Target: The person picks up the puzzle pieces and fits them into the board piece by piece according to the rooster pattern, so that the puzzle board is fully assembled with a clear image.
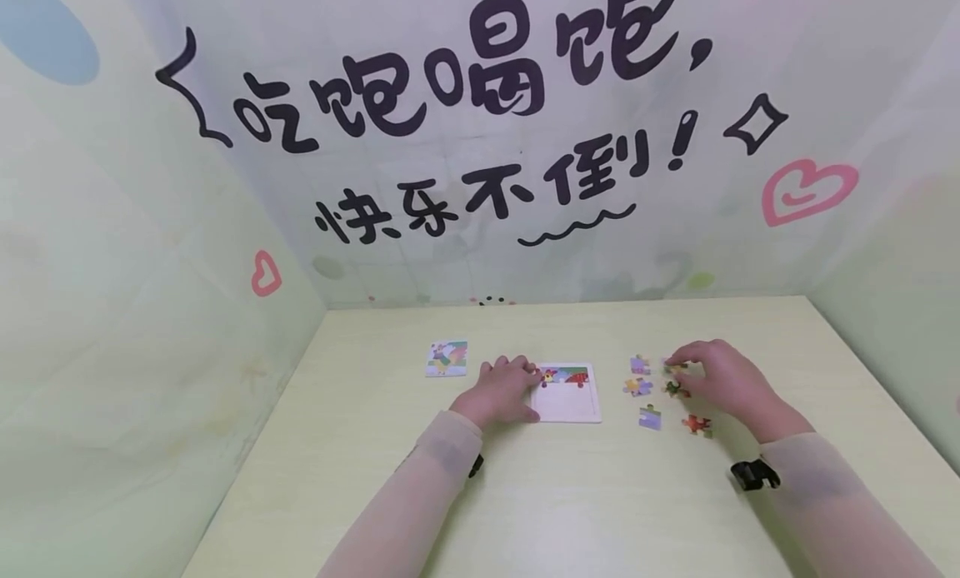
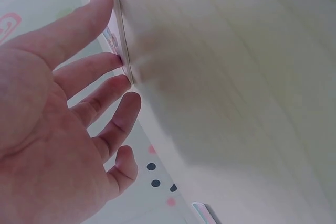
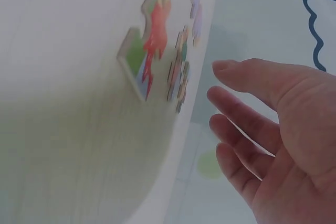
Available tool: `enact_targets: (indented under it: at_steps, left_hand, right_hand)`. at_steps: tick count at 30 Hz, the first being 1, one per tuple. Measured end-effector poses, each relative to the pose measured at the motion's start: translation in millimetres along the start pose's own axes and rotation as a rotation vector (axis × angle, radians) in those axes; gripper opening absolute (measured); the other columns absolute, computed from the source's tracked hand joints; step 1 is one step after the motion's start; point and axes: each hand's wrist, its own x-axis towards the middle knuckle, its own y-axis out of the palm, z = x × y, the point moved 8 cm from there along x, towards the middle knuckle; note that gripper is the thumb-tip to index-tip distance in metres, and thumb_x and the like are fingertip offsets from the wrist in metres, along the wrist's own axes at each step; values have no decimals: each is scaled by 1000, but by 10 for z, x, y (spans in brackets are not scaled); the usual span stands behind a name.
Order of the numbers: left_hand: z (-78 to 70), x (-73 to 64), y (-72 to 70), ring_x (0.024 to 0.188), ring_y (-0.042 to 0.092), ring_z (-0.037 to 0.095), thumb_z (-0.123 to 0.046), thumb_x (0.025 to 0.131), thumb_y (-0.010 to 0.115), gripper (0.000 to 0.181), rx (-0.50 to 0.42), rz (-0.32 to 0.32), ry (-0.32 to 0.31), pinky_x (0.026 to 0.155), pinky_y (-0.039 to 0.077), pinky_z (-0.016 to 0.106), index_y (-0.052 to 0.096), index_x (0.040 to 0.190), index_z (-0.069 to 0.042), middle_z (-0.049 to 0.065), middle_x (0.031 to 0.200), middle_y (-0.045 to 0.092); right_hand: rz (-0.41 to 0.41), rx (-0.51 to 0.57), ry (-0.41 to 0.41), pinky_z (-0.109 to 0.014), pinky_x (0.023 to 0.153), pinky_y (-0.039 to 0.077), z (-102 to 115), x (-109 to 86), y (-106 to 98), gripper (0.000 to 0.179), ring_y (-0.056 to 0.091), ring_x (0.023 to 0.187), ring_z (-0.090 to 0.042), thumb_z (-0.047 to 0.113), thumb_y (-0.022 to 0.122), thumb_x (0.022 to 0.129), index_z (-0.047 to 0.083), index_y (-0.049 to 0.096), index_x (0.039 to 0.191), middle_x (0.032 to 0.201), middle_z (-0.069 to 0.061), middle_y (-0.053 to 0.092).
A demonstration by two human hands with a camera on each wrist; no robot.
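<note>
A white puzzle tray lies on the table with a joined strip of picture pieces along its far side. My left hand rests at its left edge; in the left wrist view thumb and fingers are spread along the tray's edge. Above the loose pieces on the right, my right hand hovers with fingers loosely bent and parted from the thumb. Beneath its fingertips lies a dark green piece. A red and green piece shows large in the right wrist view, apart from the hand.
Between the tray and my right hand lie a purple piece, a yellow and purple piece and another purple piece. A small picture card lies to the left. Printed cloth walls border the table.
</note>
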Motion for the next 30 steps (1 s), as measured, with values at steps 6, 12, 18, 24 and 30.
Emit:
enact_targets:
  at_steps: [6, 12, 18, 24, 30]
  left_hand:
    - [25, -13, 8, 129, 45, 24, -44, 86, 82, 73, -26, -9, -2, 111, 33, 51, 55, 151, -25, -1, 153, 51]
    - [47, -11, 40, 127, 44, 22, -45, 88, 81, 72, -32, -5, -4, 108, 32, 48, 54, 152, -26, -2, 153, 50]
    - [46, -7, 16, 131, 45, 23, -44, 89, 80, 69, -21, -14, 0, 109, 33, 49, 54, 151, -28, -2, 154, 50]
    - [41, 4, -3, 130, 45, 24, -43, 89, 80, 67, -22, -24, 3, 108, 34, 49, 56, 150, -29, -1, 152, 51]
    - [33, 0, 0, 127, 45, 23, -42, 88, 82, 68, -33, -28, -6, 107, 34, 48, 57, 149, -28, -1, 151, 53]
  right_hand:
    - [7, -10, -2, -64, 97, 49, -107, 26, 17, 21, 64, 116, -47, 10, 74, 91, 5, 78, 112, 118, -20, 74]
    - [54, 8, 55, -66, 95, 48, -225, 48, 84, 24, 60, 119, -52, 11, 72, 93, 6, 77, 116, 125, -25, 70]
    - [51, 4, 59, -65, 95, 49, -259, 96, 87, 24, 61, 116, -50, 11, 72, 93, 6, 76, 117, 126, -25, 69]
    - [41, 17, 47, -61, 92, 51, -276, 129, 72, 21, 64, 108, -44, 9, 75, 91, 8, 78, 112, 121, -21, 72]
    - [43, 34, 57, -59, 90, 52, -335, 143, 95, 19, 65, 105, -40, 9, 77, 90, 10, 78, 109, 117, -18, 73]
